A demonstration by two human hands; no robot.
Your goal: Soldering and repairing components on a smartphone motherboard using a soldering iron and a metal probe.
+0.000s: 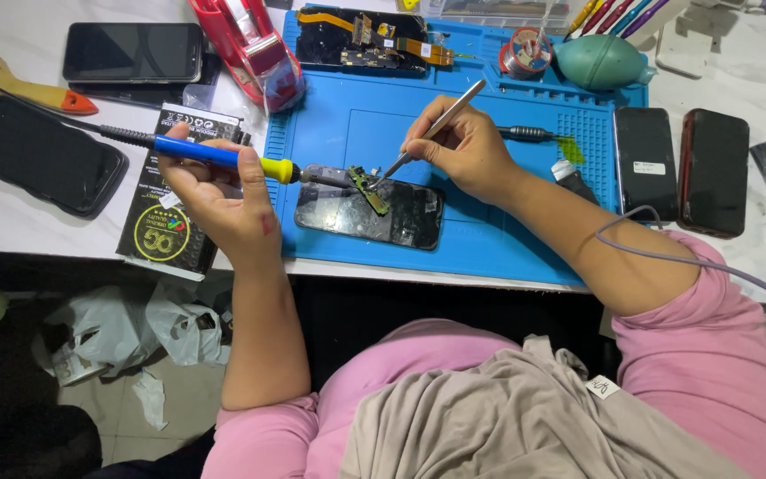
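My left hand [214, 191] grips a blue-and-yellow soldering iron [223, 158] whose tip reaches a small green circuit board [368, 189]. That board lies on a dark phone [370, 215] resting on the blue work mat [480, 239]. My right hand [458, 146] holds metal tweezers [432, 133], their tips touching the same small board from the right.
An opened phone with flex cables [361, 40], a solder spool [527, 53] and a green air blower [600, 60] sit at the mat's far edge. Dark phones [680, 168] lie right of the mat, others [42, 155] left, by a black box [170, 213]. A red tape dispenser [254, 49] stands behind.
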